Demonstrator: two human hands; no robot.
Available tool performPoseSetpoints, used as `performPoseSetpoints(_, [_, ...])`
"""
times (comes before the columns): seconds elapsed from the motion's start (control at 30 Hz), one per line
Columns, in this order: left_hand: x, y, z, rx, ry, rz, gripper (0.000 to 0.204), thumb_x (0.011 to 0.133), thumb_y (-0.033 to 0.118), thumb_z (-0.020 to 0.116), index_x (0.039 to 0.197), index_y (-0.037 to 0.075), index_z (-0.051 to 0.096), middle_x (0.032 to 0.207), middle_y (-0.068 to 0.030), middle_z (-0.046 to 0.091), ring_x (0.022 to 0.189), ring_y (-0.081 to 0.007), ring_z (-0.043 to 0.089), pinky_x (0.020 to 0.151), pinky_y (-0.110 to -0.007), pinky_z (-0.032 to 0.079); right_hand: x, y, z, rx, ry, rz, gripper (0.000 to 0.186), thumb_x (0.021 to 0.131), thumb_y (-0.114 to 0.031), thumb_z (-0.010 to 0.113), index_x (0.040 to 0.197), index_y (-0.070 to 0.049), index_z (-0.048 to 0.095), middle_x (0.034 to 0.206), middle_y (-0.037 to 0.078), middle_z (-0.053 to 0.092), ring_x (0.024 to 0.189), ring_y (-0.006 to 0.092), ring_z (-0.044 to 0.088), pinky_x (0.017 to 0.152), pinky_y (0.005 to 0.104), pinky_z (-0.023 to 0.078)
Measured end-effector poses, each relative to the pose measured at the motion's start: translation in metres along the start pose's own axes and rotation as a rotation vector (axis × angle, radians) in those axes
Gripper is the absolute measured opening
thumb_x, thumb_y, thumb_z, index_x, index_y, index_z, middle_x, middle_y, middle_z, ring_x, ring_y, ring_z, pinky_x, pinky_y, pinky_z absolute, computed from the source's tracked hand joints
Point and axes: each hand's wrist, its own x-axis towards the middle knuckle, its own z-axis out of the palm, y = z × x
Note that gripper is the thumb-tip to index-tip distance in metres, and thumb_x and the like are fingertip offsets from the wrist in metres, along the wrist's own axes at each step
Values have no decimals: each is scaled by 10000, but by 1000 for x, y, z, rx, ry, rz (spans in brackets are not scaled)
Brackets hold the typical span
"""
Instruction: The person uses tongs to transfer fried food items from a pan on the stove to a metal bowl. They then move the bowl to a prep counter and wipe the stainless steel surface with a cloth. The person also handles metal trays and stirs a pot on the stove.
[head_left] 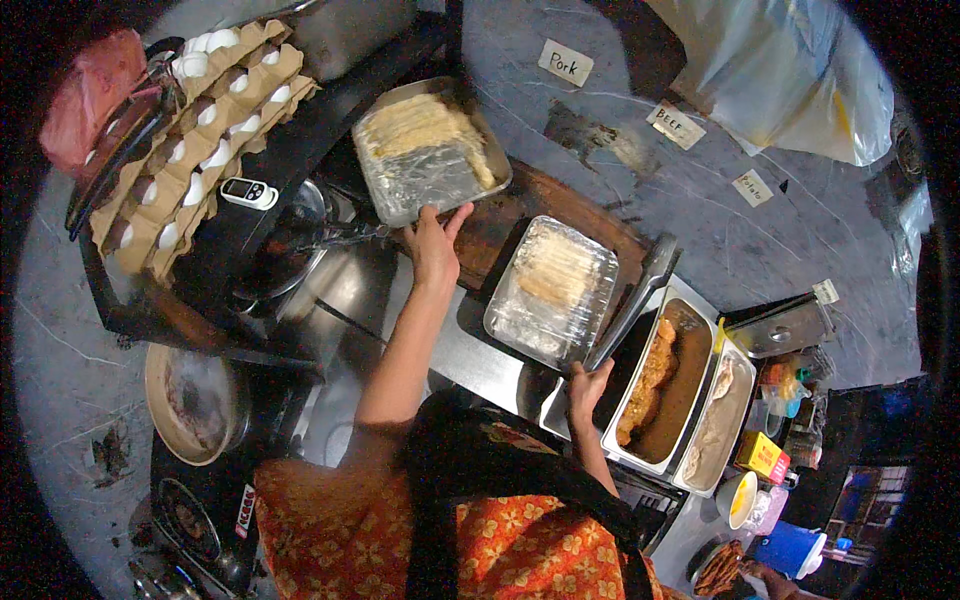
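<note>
My left hand [436, 248] grips the near rim of a rectangular metal tray [430, 180], its thumb and a finger apart along the edge. Pale yellow food strips [425, 125] fill the tray's far part under what looks like clear plastic film. To its right, a second metal tray [535, 335], wrapped in clear film, carries pale, breaded-looking strips [558, 268]. My right hand [588, 392] is closed around the lower end of a long, dark metal piece [632, 305] seen edge-on, possibly a lid; its kind is unclear. This piece slants along the wrapped tray's right side.
Two steel food pans stand at right, one with brown saucy food [650, 390], one with pale food [718, 415]. Egg cartons [205, 140] are at the far left, near a frying pan [195, 405]. A wooden board [480, 225] lies by the trays. Another person's hand [765, 578] shows lower right.
</note>
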Motion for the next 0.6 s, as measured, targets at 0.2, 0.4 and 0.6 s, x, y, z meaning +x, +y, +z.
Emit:
performPoseSetpoints(0.2, [70, -19, 31, -126, 106, 22, 442, 892, 110, 385, 1311, 12, 280, 1263, -128, 412, 1023, -285, 552, 864, -328, 532, 1, 3, -5, 57, -84, 61, 407, 728, -27, 611, 1074, 8, 401, 837, 139, 578, 697, 203, 533, 666, 313, 442])
performPoseSetpoints(0.4, [146, -23, 53, -163, 170, -56, 524, 937, 257, 424, 1358, 42, 198, 1367, -130, 352, 1133, -291, 483, 885, -357, 481, -2, 5, -2, 102, -101, -11, 359, 731, -8, 578, 1043, 28, 404, 862, 133, 551, 741, 208, 515, 694, 319, 428])
performPoseSetpoints(0.6, [63, -32, 6, 473, -146, -183, 575, 928, 261, 464, 1378, 12, 208, 1373, -152, 340, 1241, -281, 363, 955, -360, 394, 1, 17, -1, 16, -44, 75, 385, 704, -49, 600, 1040, 6, 423, 759, 80, 535, 642, 153, 487, 590, 307, 428])
